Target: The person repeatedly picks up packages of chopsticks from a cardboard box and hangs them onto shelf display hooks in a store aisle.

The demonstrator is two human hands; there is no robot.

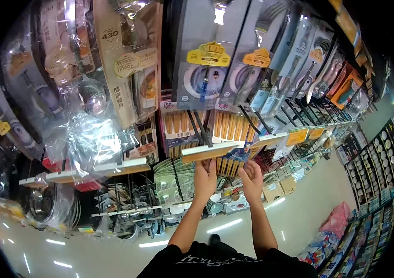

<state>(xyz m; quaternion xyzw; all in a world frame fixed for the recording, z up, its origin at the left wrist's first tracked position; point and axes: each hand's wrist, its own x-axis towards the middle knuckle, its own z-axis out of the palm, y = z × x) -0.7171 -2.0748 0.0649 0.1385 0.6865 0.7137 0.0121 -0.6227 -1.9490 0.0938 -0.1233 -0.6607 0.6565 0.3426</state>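
My left hand (205, 180) reaches up under a white price-label holder (209, 151), which hides its fingertips. Its thumb lies along the left edge of a pack of wooden chopsticks (228, 167). At the pack's right edge is my right hand (252, 178), with its fingers curled and its thumb near the chopsticks. The two hands appear closed on the sides of this pack, though the contact is small and partly hidden. Above them, more packed chopsticks (231, 126) hang on black display hooks (194, 127).
Carded spoons and forks (208, 60) hang overhead. Plastic-wrapped ladles (92, 99) hang at left, near metal bowls (41, 201). Lower hooks hold green-backed packs (169, 178). Cardboard boxes (273, 191) stand right of my hands. Across the tiled floor (305, 197) is another shelf (375, 157).
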